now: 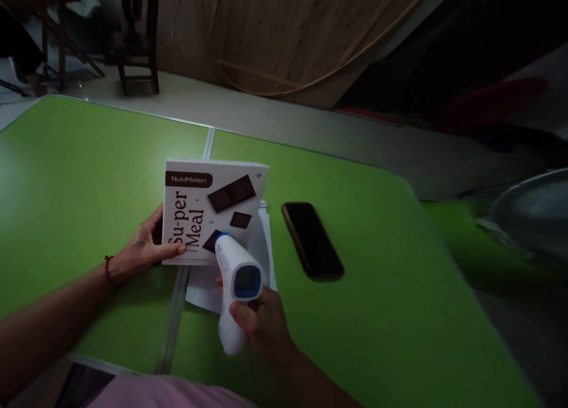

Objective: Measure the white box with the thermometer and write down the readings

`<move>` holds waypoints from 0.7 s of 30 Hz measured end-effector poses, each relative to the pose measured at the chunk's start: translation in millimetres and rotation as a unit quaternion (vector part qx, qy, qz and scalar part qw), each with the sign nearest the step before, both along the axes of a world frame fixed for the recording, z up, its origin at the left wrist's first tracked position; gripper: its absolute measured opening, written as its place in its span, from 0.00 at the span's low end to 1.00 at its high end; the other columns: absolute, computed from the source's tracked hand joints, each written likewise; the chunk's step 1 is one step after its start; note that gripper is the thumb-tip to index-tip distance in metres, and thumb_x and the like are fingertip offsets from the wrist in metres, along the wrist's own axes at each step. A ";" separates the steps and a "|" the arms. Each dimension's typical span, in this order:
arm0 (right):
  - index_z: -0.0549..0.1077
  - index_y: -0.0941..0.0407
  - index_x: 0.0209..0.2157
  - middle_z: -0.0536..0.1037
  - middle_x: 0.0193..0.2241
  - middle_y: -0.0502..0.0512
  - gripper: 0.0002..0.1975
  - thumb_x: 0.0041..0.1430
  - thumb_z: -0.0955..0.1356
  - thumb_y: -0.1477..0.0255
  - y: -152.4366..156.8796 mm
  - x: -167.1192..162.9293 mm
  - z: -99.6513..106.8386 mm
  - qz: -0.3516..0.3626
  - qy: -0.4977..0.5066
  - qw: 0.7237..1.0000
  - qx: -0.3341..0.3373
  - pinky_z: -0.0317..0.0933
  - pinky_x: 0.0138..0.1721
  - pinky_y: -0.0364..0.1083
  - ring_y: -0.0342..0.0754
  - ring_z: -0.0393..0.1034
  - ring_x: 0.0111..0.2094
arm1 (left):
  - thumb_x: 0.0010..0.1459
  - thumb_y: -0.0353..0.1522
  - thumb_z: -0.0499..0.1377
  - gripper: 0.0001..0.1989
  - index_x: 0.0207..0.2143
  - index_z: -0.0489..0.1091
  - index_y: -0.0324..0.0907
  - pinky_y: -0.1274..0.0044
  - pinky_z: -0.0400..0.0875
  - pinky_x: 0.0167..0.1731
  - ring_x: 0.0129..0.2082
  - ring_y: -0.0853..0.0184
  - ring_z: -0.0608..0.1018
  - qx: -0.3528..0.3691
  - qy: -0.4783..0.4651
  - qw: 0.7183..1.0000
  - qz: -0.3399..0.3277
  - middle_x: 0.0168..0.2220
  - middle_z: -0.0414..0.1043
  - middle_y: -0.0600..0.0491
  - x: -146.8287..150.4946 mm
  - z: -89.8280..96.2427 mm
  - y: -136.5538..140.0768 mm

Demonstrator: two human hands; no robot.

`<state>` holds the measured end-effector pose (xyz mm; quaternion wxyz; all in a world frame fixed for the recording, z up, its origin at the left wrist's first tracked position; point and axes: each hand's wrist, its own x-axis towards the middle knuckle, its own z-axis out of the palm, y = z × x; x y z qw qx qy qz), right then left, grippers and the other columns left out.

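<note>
My left hand [148, 240] grips the lower left edge of a white box [231, 224] printed "NutriMotion Su-per Meal", thumb on its front and fingers behind. The box stands upright with its printed face towards me. In my right hand [261, 319] is a white and blue infrared thermometer [233, 266], held by its handle. Its blue nose points at the lower part of the box face, and its screen faces me. I cannot tell whether the nose touches the box. White paper [204, 289] lies beneath and behind the box, partly covered.
A dark phone [313, 239] lies on the green table [381, 313] to the right of the box. A metal strip [173, 325] runs across the tabletop. Beyond the far edge stand a wooden chair [137, 58] and a wooden panel [288, 35]. A person's leg [26, 58] shows at the far left.
</note>
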<state>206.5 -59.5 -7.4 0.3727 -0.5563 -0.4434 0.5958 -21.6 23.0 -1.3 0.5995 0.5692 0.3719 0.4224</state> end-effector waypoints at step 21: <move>0.71 0.54 0.22 0.71 0.21 0.51 0.08 0.41 0.69 0.64 -1.6 -2.8 -5.1 0.015 -0.027 0.998 0.055 0.60 0.23 0.43 0.46 0.63 0.23 | 0.56 0.41 0.70 0.34 0.60 0.62 0.42 0.62 0.84 0.44 0.53 0.51 0.79 0.076 0.071 0.995 0.003 0.56 0.74 0.40 -5.1 -0.3 -0.8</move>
